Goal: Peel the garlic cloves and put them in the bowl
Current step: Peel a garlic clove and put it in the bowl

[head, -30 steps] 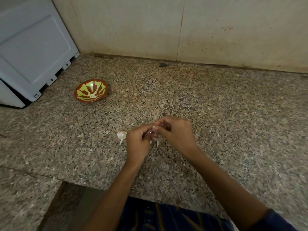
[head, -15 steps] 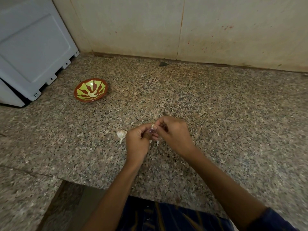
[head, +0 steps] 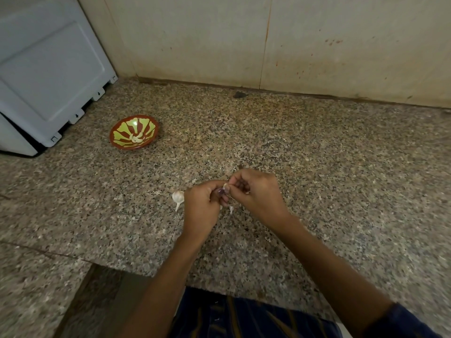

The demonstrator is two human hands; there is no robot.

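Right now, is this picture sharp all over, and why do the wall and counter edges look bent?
Head view: the wide-angle lens bows the counter edge and wall seams; light is dim and even, with soft shadows and no glare; the bowl, the garlic bulb and both hands, left and right, on the garlic clove read fairly sharp, while the lower corners smear.

Bowl (head: 114, 137) on counter (head: 317, 167), far left; garlic bulb (head: 178, 196) just left of hands; appliance (head: 48, 69) behind bowl.

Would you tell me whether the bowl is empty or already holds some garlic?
Not empty: a few pale peeled cloves lie at the bottom of the bowl, upright on the counter.
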